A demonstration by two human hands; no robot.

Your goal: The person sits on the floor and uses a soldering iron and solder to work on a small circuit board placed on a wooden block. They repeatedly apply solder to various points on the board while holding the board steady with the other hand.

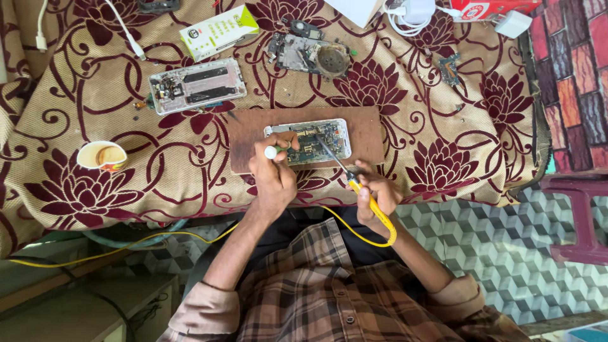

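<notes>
Nearest, a plaid shirt with rolled sleeves, both forearms reaching up to a table draped in a tan cloth (481, 120) patterned with maroon flowers. Right hand (373, 193) curled around the yellow handle of a soldering iron (354, 183), fingers pressed together on the grip, the metal tip slanting up-left onto the opened phone (310, 140); a yellow cord (190, 237) loops from the handle's end and trails off leftward below the table edge. Left hand (273, 177) closed around a small white-tipped tool (271, 152), thumb and fingers pinching it, fingertips resting on the phone's left end.

The opened phone lies flat, long side across, on a brown wooden board (367, 133) at the table's near middle — pale frame, back off, dark green circuitry and metal shields exposed inside.

To the left, a paper cup (101, 156) near the table's front, its brownish contents too indistinct to tell. Farther back, a second opened phone (197, 84) with a silver frame, black parts showing inside. Beyond it a white-and-green box (218, 30), shut, contents hidden. To its right a stripped circuit assembly (309, 54) with a round speaker. At the far edge — a white charger with coiled cable (411, 14).
</notes>
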